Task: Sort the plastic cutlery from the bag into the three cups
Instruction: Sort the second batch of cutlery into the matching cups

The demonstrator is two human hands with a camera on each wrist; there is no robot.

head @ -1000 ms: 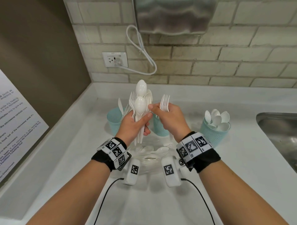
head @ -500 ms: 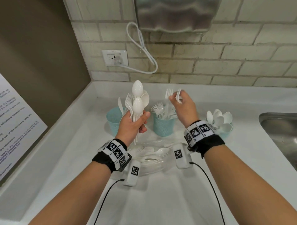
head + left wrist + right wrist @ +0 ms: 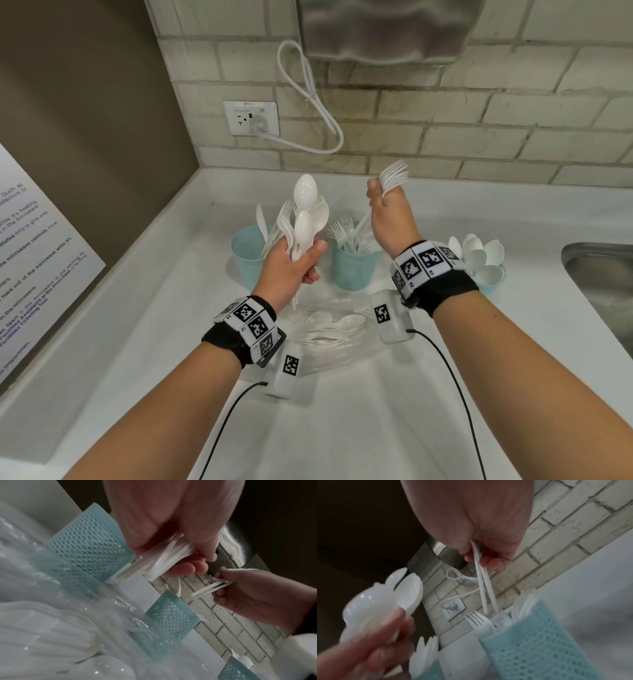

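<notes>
Over a white worktop (image 3: pixel 342 428), the left hand (image 3: pixel 287 270) clenches a mixed bunch of spoons and forks (image 3: pixel 303 222), bowls up. The right hand (image 3: pixel 390 222), its grip closed on a few forks (image 3: pixel 394 176), holds them tines-up with handles angled down over the middle cup (image 3: pixel 354 265). The clear bag (image 3: pixel 329 332) of cutlery lies near the wrists, before the left cup (image 3: pixel 248 253) and the right cup (image 3: pixel 493 281), which holds spoons.

White forks (image 3: pixel 394 176) raised above middle teal cup (image 3: pixel 352 265), spoons and forks bunch (image 3: pixel 303 222) upright
</notes>
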